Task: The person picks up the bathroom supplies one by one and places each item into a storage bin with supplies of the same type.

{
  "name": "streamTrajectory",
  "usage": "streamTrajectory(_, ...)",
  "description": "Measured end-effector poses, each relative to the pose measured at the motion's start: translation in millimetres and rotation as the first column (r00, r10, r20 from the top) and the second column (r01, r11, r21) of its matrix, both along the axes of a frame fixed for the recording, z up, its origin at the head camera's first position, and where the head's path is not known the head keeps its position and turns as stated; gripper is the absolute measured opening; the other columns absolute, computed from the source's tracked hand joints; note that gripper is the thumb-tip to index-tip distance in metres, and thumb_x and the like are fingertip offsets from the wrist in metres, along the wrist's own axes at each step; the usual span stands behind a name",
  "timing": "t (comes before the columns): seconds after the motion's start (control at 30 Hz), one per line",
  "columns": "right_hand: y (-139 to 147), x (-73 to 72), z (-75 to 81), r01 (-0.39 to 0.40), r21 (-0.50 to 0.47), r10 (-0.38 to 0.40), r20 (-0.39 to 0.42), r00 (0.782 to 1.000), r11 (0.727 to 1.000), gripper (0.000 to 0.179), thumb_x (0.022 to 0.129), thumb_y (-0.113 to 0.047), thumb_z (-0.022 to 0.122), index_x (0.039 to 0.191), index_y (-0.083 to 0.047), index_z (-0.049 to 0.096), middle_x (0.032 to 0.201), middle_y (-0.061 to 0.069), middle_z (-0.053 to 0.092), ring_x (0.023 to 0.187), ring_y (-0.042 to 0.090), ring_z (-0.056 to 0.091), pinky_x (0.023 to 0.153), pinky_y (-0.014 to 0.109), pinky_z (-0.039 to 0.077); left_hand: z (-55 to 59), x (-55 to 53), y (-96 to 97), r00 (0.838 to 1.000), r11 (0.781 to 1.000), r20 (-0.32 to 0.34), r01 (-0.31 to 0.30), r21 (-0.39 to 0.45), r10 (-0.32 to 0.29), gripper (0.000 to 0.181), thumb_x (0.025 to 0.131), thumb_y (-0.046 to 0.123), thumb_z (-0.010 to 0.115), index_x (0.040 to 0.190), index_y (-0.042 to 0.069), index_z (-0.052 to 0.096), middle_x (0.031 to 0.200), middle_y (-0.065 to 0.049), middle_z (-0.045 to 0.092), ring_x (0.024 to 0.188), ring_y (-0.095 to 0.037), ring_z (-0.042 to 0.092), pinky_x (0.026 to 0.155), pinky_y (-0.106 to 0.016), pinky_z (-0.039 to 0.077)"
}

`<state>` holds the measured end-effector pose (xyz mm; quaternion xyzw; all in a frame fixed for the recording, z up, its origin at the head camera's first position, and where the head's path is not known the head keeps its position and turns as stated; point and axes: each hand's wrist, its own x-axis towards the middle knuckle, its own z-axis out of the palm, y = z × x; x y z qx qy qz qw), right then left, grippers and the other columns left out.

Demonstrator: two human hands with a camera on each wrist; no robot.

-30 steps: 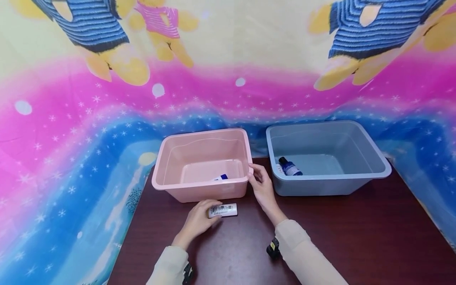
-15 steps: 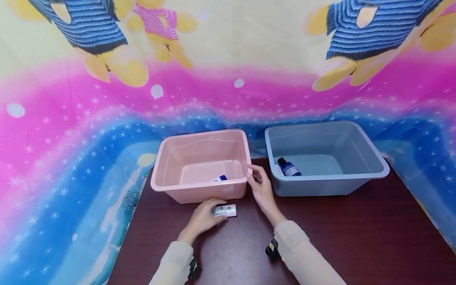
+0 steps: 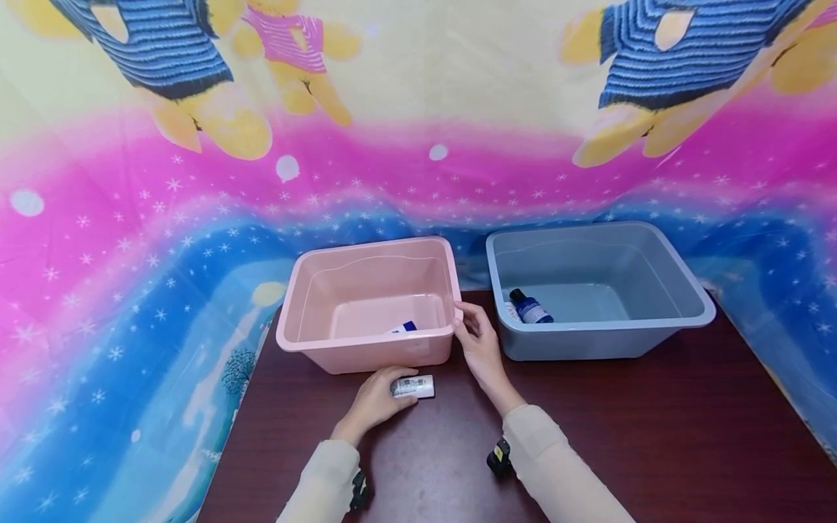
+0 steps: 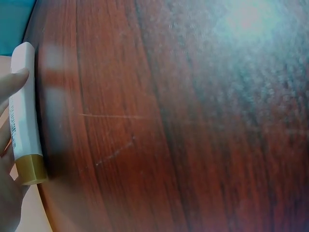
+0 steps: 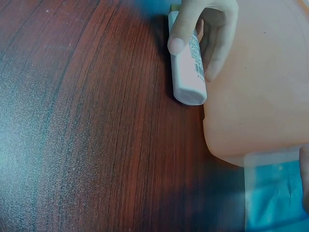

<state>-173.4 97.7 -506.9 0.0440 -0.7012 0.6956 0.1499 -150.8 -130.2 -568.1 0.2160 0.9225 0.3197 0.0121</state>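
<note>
My left hand (image 3: pixel 375 401) holds a small white bottle (image 3: pixel 418 386) that lies on its side in front of the pink basin (image 3: pixel 375 354). The thumb is on the near side and the fingers are on the far side. The left wrist view shows the bottle's gold cap (image 4: pixel 31 169) at one end; printed text and a barcode show on the bottle (image 5: pixel 188 79) in the right wrist view. My right hand (image 3: pixel 482 352) grips the pink basin's rim at its front right corner, thumb outside. Inside that basin, a blue-and-white item (image 3: pixel 407 327) is partly hidden by the front wall.
To the right stands a blue-grey basin (image 3: pixel 588 343). A dark blue bottle (image 3: pixel 532 310) with a black cap lies in its front left corner, beside a white item (image 3: pixel 513 312). Both basins stand on the dark wooden table (image 3: pixel 451 472), against a printed cloth backdrop (image 3: pixel 418 145).
My left hand has shifted slightly right, further along the white bottle, which has stayed nearly in place. The right hand keeps its grip on the pink basin's rim.
</note>
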Motion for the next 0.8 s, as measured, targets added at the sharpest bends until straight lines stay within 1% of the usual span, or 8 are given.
streamTrajectory(0.13,-0.1,0.6,3.4,-0.017,-0.023,0.018,0.033,0.999,1.000,0.032,0.100,-0.016,0.060,0.131,-0.008,0.057,0.134,0.014,0.057,0.121,0.027,0.055,0.099,0.043,0.047,-1.0,0.5,0.2,1.000,1.000,-0.004,0.008,0.004,-0.008,0.047,0.075,0.024,0.087,0.119,0.019,0.072,0.119,0.002,0.068,0.108,-0.018,0.061,0.092,-0.041,0.047)
streamTrajectory(0.27,0.1,0.1,5.4,-0.032,-0.042,0.035,0.074,0.997,0.999,0.033,0.101,-0.013,0.059,0.133,-0.007,0.056,0.136,0.013,0.056,0.124,0.026,0.053,0.102,0.043,0.045,-1.7,1.0,-0.2,1.000,1.000,-0.012,0.020,-0.007,-0.020,0.048,0.074,0.022,0.088,0.119,0.019,0.072,0.118,0.002,0.068,0.109,-0.019,0.060,0.093,-0.042,0.047)
streamTrajectory(0.47,0.8,0.4,5.6,-0.042,-0.049,0.046,0.085,0.995,0.998,0.034,0.100,-0.015,0.059,0.133,-0.007,0.056,0.137,0.013,0.056,0.124,0.026,0.052,0.103,0.047,0.043,-2.6,1.3,-1.7,1.000,1.000,-0.014,0.026,-0.010,-0.026,0.050,0.074,0.020,0.089,0.120,0.021,0.071,0.117,0.002,0.068,0.109,-0.018,0.060,0.092,-0.042,0.047)
streamTrajectory(0.57,0.8,0.3,5.4,-0.038,-0.044,0.042,0.084,0.996,0.998,0.033,0.100,-0.014,0.059,0.133,-0.007,0.057,0.136,0.012,0.057,0.124,0.025,0.053,0.102,0.043,0.044,-4.2,1.0,-2.2,0.999,0.999,-0.024,0.028,-0.021,-0.028,0.049,0.075,0.021,0.088,0.121,0.022,0.071,0.117,0.004,0.068,0.108,-0.017,0.060,0.091,-0.041,0.048)
streamTrajectory(0.73,0.6,0.4,6.1,-0.029,-0.030,0.031,0.077,0.997,0.999,0.032,0.100,-0.011,0.059,0.132,-0.007,0.057,0.135,0.013,0.057,0.122,0.024,0.054,0.096,0.031,0.047,-5.6,1.3,-2.0,1.000,1.000,-0.013,0.019,-0.016,-0.019,0.048,0.076,0.022,0.087,0.121,0.023,0.071,0.117,0.005,0.068,0.107,-0.016,0.060,0.091,-0.040,0.048)
streamTrajectory(0.8,0.7,0.7,6.3,-0.027,-0.028,0.029,0.076,0.997,0.999,0.032,0.100,-0.010,0.059,0.132,-0.007,0.057,0.135,0.012,0.057,0.122,0.024,0.054,0.095,0.028,0.047,-4.9,2.0,-1.7,1.000,1.000,-0.007,0.012,-0.010,-0.012,0.047,0.077,0.022,0.087,0.121,0.024,0.071,0.117,0.005,0.068,0.107,-0.015,0.060,0.091,-0.040,0.048)
